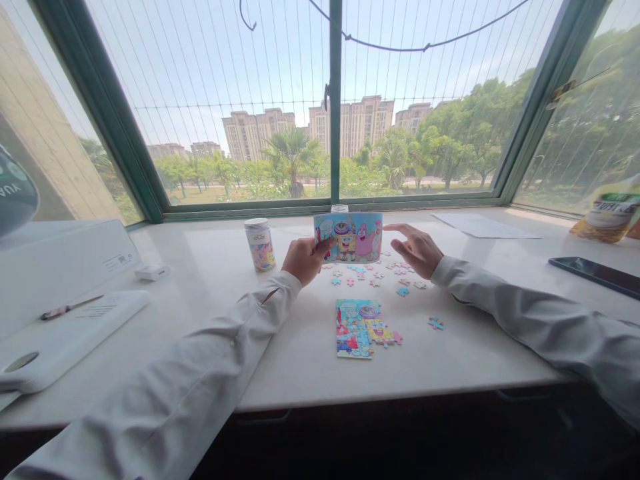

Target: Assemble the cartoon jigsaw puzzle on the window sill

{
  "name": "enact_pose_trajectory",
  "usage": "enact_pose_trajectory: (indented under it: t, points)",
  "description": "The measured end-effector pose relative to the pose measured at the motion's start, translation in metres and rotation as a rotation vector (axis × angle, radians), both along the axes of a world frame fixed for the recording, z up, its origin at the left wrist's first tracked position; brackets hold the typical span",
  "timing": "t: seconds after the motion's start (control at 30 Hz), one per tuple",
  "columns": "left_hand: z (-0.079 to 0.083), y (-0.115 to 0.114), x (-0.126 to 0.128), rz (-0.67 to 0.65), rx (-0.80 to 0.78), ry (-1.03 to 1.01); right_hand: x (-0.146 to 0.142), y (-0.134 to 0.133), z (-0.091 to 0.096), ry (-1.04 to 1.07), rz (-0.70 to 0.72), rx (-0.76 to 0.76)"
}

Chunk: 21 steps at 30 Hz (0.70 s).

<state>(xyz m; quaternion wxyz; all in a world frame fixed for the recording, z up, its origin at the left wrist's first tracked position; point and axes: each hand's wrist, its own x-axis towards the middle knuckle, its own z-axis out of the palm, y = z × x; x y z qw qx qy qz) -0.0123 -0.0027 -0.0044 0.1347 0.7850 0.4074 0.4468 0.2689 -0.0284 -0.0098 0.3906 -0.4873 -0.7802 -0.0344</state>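
Picture card (349, 237) — pinched upright in my left hand (303, 260); right hand (417, 250) spread at its 3 o'clock. Comparing stage, seemingly — next needs a matching pick among the loose pieces (401, 291).

One card (350, 237), one jar (259, 245), one phone (595, 276), one part-built puzzle (361, 328).

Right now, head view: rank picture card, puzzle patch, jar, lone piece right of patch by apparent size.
1. picture card and puzzle patch: look alike, patch sits nearer, unranked.
2. jar
3. lone piece
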Motion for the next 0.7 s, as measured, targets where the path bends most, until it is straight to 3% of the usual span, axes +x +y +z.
enact_pose_trajectory:
  t: [0.13,0.3,0.53,0.7]
  points:
    - [0.0,-0.003,0.002,-0.018,0.004,0.0,-0.015,-0.005,-0.003,0.332,0.116,-0.225]
    - [0.001,-0.003,0.0,-0.011,0.03,0.045,-0.024,-0.005,-0.009,0.423,0.271,-0.266]
    - [0.001,-0.003,0.0,0.016,0.014,0.121,-0.023,0.0,-0.013,0.429,0.22,-0.271]
    - [0.0,-0.003,0.0,-0.001,-0.022,0.127,-0.031,-0.011,-0.004,0.485,0.162,-0.3]
